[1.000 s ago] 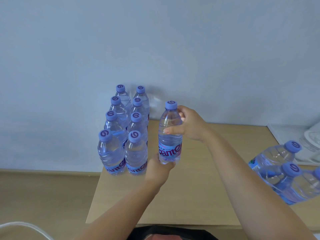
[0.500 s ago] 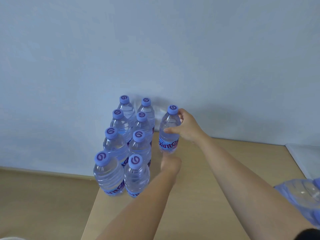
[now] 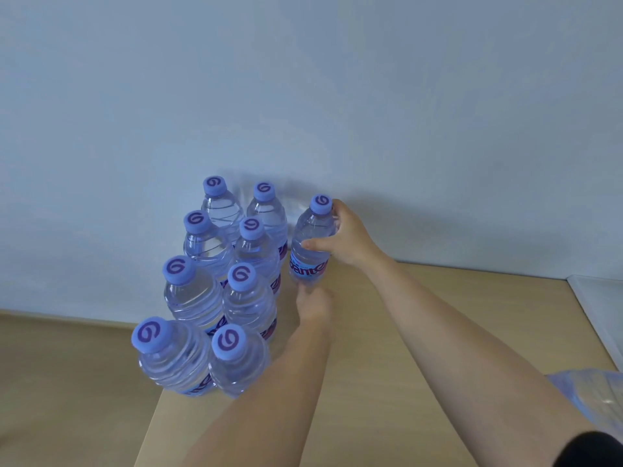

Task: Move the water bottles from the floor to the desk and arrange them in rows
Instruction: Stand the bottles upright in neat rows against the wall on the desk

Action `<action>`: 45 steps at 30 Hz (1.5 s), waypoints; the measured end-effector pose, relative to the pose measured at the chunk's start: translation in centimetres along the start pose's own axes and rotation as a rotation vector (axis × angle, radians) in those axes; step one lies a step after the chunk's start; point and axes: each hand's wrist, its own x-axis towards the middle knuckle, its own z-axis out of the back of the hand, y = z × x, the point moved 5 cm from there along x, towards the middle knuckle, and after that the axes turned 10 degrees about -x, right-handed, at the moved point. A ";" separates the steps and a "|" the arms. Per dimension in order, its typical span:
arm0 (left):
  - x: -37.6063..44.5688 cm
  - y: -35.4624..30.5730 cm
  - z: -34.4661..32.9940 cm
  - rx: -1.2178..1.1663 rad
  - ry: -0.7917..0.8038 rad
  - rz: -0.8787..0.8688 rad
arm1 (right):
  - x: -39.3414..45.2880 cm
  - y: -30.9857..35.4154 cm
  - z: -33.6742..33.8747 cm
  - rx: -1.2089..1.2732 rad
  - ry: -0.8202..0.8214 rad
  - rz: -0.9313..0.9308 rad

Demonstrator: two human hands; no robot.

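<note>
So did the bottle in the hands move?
Yes. The held bottle went away from the person toward the wall, now level with the back bottles.

held bottle point(image 3: 312, 246) label reads "ante", partly cut off; left of it, bottle caps point(image 3: 251, 228) carry a purple swirl logo.

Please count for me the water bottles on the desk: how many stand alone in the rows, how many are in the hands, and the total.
Bottles standing free in two rows: 8
Bottle held by the right hand and left hand, at the back of a third row: 1
Total upright bottles: 9
Something bluish at the right edge is too blurred to count.
</note>
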 end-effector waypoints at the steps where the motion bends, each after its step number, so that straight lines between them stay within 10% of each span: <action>1: 0.1 0.1 0.2 0.013 -0.005 0.003 | 0.2 0.1 -0.1 0.001 -0.005 0.013; 28: 1.8 -1.1 -0.9 0.049 0.048 0.033 | 0.9 0.0 -0.7 -0.159 -0.070 0.051; 45: -4.9 1.0 0.6 0.727 0.338 -0.167 | -10.3 -0.9 3.6 -0.525 -0.062 -0.173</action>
